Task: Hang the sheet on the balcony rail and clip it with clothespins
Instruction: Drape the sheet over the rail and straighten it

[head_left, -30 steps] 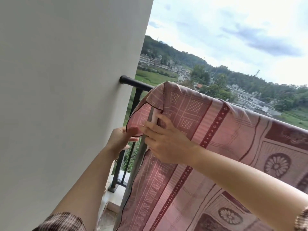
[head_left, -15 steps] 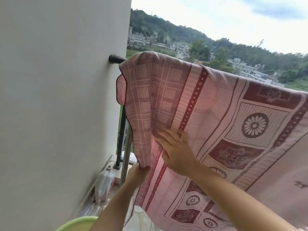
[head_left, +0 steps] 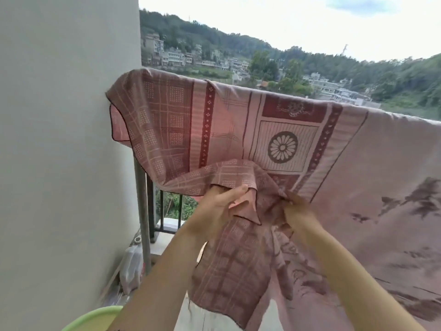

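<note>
A pink and maroon patterned sheet (head_left: 281, 130) is draped over the balcony rail, which it hides along its whole top. Black railing bars (head_left: 149, 201) show below the sheet's left end, beside the wall. My left hand (head_left: 220, 203) is closed on a folded corner of the sheet's hanging lower edge. My right hand (head_left: 297, 209) grips bunched cloth just to the right of it. Both hands are lifted below the flower medallion, so the left lower part of the sheet is gathered up. No clothespins are in view.
A pale wall (head_left: 62, 139) fills the left side, touching the sheet's left end. A grey pole (head_left: 142, 211) stands by the railing. A plastic jug (head_left: 130, 266) sits on the floor by the wall, and a green basin rim (head_left: 95, 317) shows at the bottom.
My hands left the sheet's left edge and flat front and came together lower down, gathering up its lower edge. The sheet's left end now reaches the wall and hides the rail end.
</note>
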Tool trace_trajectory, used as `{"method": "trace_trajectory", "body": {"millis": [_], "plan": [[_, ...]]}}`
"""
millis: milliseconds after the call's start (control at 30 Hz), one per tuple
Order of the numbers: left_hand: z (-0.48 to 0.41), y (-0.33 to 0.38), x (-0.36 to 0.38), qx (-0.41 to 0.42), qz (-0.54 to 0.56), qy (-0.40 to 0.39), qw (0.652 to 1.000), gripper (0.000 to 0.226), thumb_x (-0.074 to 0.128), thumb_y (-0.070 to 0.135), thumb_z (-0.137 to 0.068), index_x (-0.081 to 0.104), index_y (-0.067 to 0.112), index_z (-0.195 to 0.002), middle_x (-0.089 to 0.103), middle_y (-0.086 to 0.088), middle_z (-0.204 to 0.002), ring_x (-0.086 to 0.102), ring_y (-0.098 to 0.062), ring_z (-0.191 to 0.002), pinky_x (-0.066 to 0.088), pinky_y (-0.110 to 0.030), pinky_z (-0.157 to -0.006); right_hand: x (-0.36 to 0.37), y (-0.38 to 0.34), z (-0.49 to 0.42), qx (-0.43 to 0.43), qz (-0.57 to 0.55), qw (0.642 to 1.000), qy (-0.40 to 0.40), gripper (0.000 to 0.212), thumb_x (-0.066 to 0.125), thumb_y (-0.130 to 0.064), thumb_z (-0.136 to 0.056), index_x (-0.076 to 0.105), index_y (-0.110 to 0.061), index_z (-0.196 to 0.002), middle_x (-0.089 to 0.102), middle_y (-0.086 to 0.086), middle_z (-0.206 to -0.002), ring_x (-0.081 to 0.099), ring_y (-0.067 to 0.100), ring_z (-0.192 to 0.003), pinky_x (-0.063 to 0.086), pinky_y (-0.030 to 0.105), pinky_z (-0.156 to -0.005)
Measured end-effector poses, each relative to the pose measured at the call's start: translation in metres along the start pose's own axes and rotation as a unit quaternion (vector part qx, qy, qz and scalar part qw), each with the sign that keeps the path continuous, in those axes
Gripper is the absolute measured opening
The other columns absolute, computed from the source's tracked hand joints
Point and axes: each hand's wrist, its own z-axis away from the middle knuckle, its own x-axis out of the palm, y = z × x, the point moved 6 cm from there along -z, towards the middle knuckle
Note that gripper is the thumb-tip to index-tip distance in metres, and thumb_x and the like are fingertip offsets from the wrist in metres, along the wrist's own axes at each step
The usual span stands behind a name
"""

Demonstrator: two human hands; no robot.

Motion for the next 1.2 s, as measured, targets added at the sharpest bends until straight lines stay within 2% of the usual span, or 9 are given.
{"method": "trace_trajectory", "body": {"millis": [267,400,467,567,633,767,967,1067,1200], "plan": [[0.013,-0.060,-0.038,-0.117,-0.089,0.270,0.952,0.012,0.066,0.004,-0.081,0.069,0.010,-0.092,0.070,-0.012,-0.104,0.066,-0.026,-0.094,0.050,-0.029,-0.076,-0.167,-0.125,0.036,-0.221,-0.308,0.915,0.139,0.035,0.028,0.004,-0.091,0.054,-0.019,-0.094,0.063,0.012,-0.091,0.066,0.021,-0.065,0.054,0.031,-0.048],[-0.002,-0.074,-0.046,-0.087,-0.048,0.348,0.932,0.022,0.057,0.010,-0.090,0.062,0.011,-0.111,0.069,-0.010,-0.106,0.066,-0.024,-0.084,0.054,-0.026,-0.059,-0.220,-0.164,0.051,-0.326,-0.193,0.888,0.260,0.052,0.023,0.011,-0.076,0.054,-0.023,-0.099,0.061,0.013,-0.105,0.063,0.019,-0.074,0.058,0.047,-0.060],[-0.012,-0.054,-0.035,0.019,-0.246,0.365,0.898,0.029,0.058,0.014,-0.085,0.057,0.025,-0.111,0.066,-0.009,-0.113,0.065,-0.023,-0.087,0.057,-0.034,-0.070,-0.235,-0.173,0.056,-0.349,-0.118,0.870,0.329,0.056,0.024,0.013,-0.076,0.052,-0.023,-0.107,0.057,0.002,-0.106,0.055,0.004,-0.064,0.055,0.041,-0.063],[-0.025,-0.013,0.020,0.246,-0.617,0.313,0.678,0.049,0.060,0.017,-0.083,0.044,0.034,-0.126,0.047,0.000,-0.138,0.045,-0.025,-0.122,0.043,-0.046,-0.100,-0.244,-0.179,0.052,-0.359,-0.069,0.860,0.357,0.048,0.028,0.011,-0.084,0.061,-0.013,-0.108,0.055,-0.013,-0.088,0.050,0.001,-0.062,0.053,0.024,-0.057],[-0.036,0.003,0.055,0.312,-0.682,0.268,0.605,0.068,0.063,0.023,-0.084,0.029,0.029,-0.143,0.024,-0.002,-0.155,0.017,-0.027,-0.142,0.016,-0.045,-0.113,-0.243,-0.184,0.051,-0.367,-0.043,0.858,0.358,0.049,0.029,0.011,-0.084,0.063,-0.009,-0.114,0.055,-0.013,-0.084,0.050,-0.004,-0.063,0.046,0.011,-0.052],[-0.080,0.025,0.061,0.173,-0.736,0.258,0.602,0.090,0.056,0.044,-0.088,-0.007,0.026,-0.150,-0.006,-0.001,-0.160,-0.021,-0.023,-0.143,-0.016,-0.047,-0.110,-0.238,-0.193,0.050,-0.396,0.018,0.866,0.306,0.048,0.039,0.010,-0.083,0.051,-0.006,-0.126,0.055,-0.008,-0.080,0.050,-0.012,-0.051,0.038,0.007,-0.041],[-0.113,0.012,0.070,0.102,-0.800,0.126,0.578,0.028,0.042,0.044,-0.096,0.057,0.032,-0.117,0.070,0.010,-0.095,0.060,-0.014,-0.110,-0.006,-0.048,-0.114,-0.209,-0.189,0.021,-0.411,0.233,0.847,0.242,0.092,0.070,-0.028,-0.065,0.024,-0.009,-0.143,0.040,0.011,-0.137,0.041,0.028,-0.126,0.040,0.037,-0.106],[-0.098,-0.008,0.073,0.188,-0.845,0.037,0.499,0.024,0.044,0.039,-0.096,0.066,0.032,-0.102,0.068,0.015,-0.099,0.056,-0.008,-0.109,0.002,-0.039,-0.113,-0.202,-0.181,0.007,-0.387,0.301,0.842,0.226,0.110,0.079,-0.032,-0.071,0.006,-0.012,-0.151,0.015,0.010,-0.157,0.015,0.025,-0.143,0.005,0.020,-0.106],[-0.080,-0.063,0.034,0.191,-0.890,-0.086,0.404,0.020,0.056,0.034,-0.090,0.066,0.035,-0.107,0.067,0.019,-0.103,0.053,-0.006,-0.111,0.010,-0.040,-0.112,-0.204,-0.180,-0.001,-0.393,0.307,0.825,0.265,0.111,0.080,-0.031,-0.073,0.003,-0.014,-0.152,0.010,0.009,-0.159,0.008,0.025,-0.146,0.007,0.024,-0.107]]}}
